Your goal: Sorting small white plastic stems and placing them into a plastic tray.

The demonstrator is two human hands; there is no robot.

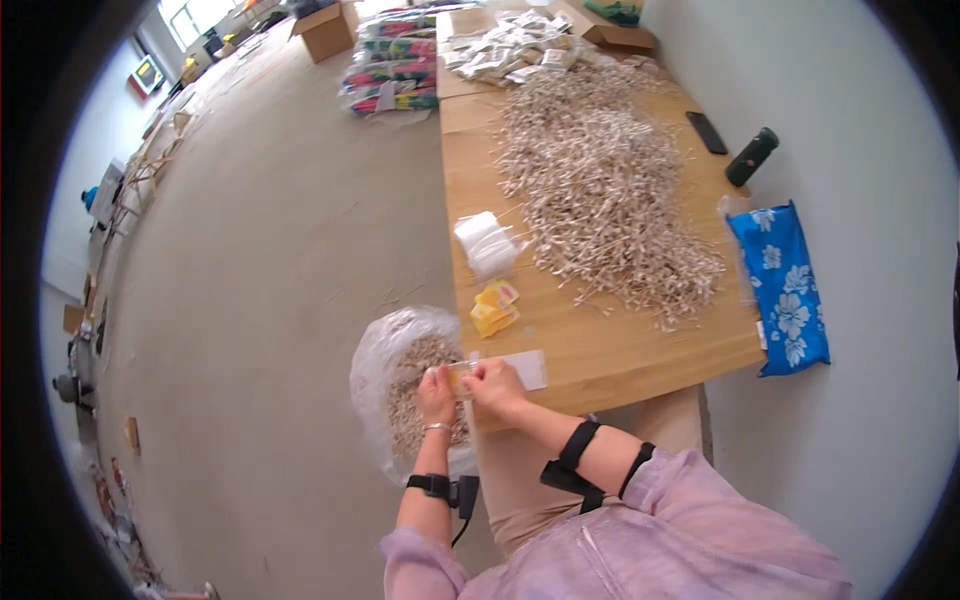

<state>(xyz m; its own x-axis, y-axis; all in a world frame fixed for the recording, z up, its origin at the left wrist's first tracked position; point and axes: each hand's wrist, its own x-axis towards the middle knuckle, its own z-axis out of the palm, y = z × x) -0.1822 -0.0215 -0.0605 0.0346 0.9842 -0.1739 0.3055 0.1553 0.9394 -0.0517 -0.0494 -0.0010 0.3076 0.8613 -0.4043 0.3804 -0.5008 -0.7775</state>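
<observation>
Close together at the table's near left corner, my left hand (437, 398) and my right hand (496, 386) both pinch a small clear packet (460, 378) with yellow on it. Its contents are too small to make out. Under and beside my right hand lies a flat white piece (530, 369). Just beyond are several yellow cards (494, 308) and a stack of clear plastic bags (486, 244). A large loose heap of cotton swabs (612, 180) spreads over the tabletop. Below my left hand, a big clear plastic bag (371, 372) holds more swabs.
Filled packets (520, 46) are piled at the table's far end. Along the wall side are a black phone (706, 132), a dark green bottle (752, 157) and a blue flowered pack (787, 290). Colourful wrapped bundles (395, 70) and a cardboard box (326, 33) stand on the floor.
</observation>
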